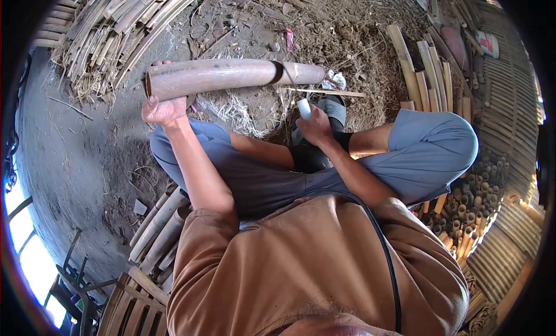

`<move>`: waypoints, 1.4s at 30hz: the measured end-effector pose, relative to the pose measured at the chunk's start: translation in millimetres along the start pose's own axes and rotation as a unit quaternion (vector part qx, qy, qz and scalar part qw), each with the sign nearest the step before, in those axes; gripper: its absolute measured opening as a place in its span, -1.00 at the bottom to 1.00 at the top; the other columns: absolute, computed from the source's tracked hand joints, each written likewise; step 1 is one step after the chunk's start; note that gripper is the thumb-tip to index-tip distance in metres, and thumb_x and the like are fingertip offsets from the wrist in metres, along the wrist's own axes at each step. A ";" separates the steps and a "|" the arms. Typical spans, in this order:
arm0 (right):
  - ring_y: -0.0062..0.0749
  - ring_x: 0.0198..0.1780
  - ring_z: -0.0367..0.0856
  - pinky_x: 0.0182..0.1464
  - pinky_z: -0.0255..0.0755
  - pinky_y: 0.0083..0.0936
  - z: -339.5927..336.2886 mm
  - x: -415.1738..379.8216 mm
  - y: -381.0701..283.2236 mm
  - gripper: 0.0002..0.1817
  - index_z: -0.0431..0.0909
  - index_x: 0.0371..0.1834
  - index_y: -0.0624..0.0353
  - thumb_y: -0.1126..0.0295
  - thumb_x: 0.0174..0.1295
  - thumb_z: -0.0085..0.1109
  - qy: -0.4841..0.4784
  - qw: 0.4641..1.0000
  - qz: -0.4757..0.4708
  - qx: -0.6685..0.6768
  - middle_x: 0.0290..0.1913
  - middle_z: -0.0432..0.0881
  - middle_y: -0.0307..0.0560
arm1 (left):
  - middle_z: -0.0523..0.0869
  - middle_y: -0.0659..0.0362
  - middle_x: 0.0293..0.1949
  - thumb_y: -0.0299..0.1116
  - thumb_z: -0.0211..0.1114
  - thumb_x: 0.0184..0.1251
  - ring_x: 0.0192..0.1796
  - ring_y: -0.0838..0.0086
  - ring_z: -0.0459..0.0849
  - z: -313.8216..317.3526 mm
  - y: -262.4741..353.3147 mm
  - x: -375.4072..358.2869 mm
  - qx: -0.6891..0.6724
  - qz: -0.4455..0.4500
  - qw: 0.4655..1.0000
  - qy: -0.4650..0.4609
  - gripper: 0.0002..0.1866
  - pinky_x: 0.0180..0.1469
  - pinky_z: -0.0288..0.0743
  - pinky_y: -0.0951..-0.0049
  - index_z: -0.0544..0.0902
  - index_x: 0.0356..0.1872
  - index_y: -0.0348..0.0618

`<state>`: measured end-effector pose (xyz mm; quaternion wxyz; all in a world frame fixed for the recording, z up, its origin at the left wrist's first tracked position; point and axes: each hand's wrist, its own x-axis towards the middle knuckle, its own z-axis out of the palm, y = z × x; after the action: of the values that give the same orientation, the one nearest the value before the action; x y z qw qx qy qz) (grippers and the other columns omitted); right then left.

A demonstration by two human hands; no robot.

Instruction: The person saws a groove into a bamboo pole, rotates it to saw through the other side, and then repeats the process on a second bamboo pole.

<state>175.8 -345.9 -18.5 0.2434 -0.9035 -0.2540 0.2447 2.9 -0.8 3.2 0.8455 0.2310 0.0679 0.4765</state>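
Note:
A thick bamboo tube (220,78) lies crosswise in front of me, with a dark notch or band near its right part. My left hand (164,109) is wrapped round the tube's open left end, thumb on the near side. My right hand (315,124) is closed on a tool with a pale rounded handle (304,109), just below the tube's right part. The tool's working end is hard to make out. A thin bamboo strip (341,93) lies beside the tube. The tube's right end is close to my sandalled foot (333,110).
Split bamboo strips (124,29) are piled at the upper left. Upright bamboo pieces (425,75) stand at the right, and many cut tubes (472,203) are stacked behind my right knee. More tubes (162,229) lie by my left hip. Shavings (353,52) cover the ground ahead.

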 end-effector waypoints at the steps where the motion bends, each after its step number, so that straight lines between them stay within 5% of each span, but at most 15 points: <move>1: 0.24 -0.12 0.65 0.01 0.52 -0.04 -0.1 1.3 -2.1 -0.52 0.53 -0.06 0.40 0.24 0.04 0.20 -0.013 1.000 -0.009 -0.008 -0.21 0.67 0.34 | 0.49 -0.05 0.30 -0.18 0.42 -0.24 0.43 0.04 0.33 1.2 0.5 -1.5 0.003 -0.002 1.000 0.005 -0.09 0.49 0.00 -0.29 0.43 0.30 -0.37; 10: 0.22 -0.14 0.66 -0.06 0.53 -0.06 -11.5 0.7 2.0 -0.55 0.54 -0.14 0.39 0.21 0.03 0.18 -0.002 0.984 0.165 0.070 -0.25 0.67 0.28 | 0.49 -0.06 0.29 -0.22 0.42 -0.26 0.42 0.05 0.35 1.0 1.6 -2.8 -0.008 -0.004 1.000 0.025 -0.08 0.50 0.01 -0.25 0.42 0.30 -0.39; 17: 0.26 -0.08 0.63 0.02 0.51 -0.02 -1.0 2.4 2.0 -0.53 0.53 -0.03 0.30 0.22 0.04 0.21 -0.024 1.000 -0.013 0.012 -0.20 0.67 0.30 | 0.50 -0.07 0.28 -0.22 0.44 -0.26 0.41 0.03 0.37 0.2 0.8 -1.0 -0.009 -0.001 1.000 0.021 -0.06 0.50 0.01 -0.26 0.39 0.31 -0.41; 26: 0.18 -0.24 0.66 -0.12 0.53 -0.13 10.7 6.8 28.0 -0.57 0.55 -0.15 0.35 0.21 0.02 0.18 0.028 0.988 0.139 0.062 -0.35 0.66 0.21 | 0.50 -0.12 0.28 -0.20 0.45 -0.27 0.40 0.03 0.37 6.0 0.6 -2.5 -0.008 0.005 0.999 0.033 -0.07 0.49 0.01 -0.27 0.43 0.30 -0.38; 29: 0.16 -0.31 0.65 -0.20 0.52 -0.15 6.8 1.8 23.4 -0.60 0.54 -0.21 0.35 0.21 0.03 0.18 0.035 0.992 0.109 0.058 -0.42 0.64 0.19 | 0.50 -0.13 0.27 -0.20 0.46 -0.26 0.40 0.02 0.37 -0.3 1.4 1.3 -0.007 -0.010 1.000 0.009 -0.08 0.50 0.01 -0.25 0.43 0.29 -0.38; 35: 0.25 -0.09 0.64 0.00 0.51 -0.05 0.0 2.8 6.4 -0.56 0.54 -0.12 0.35 0.21 0.04 0.22 -0.027 0.998 0.037 0.032 -0.19 0.66 0.31 | 0.51 -0.11 0.27 -0.20 0.46 -0.26 0.40 0.02 0.37 4.3 0.9 -0.7 -0.012 -0.006 1.000 0.025 -0.07 0.50 0.01 -0.23 0.42 0.30 -0.41; 42: 0.24 -0.07 0.63 0.01 0.50 -0.04 11.9 6.8 21.5 -0.55 0.53 -0.10 0.36 0.22 0.04 0.21 0.022 0.998 0.052 0.009 -0.18 0.65 0.32 | 0.53 -0.05 0.26 -0.21 0.46 -0.26 0.39 0.04 0.39 5.9 1.2 -1.7 -0.005 0.001 1.000 0.020 -0.08 0.50 0.02 -0.23 0.42 0.29 -0.41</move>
<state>181.4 -354.4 -41.8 0.2441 -0.9184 -0.1991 0.2395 3.0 -3.6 8.8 0.8446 0.2177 0.0822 0.4821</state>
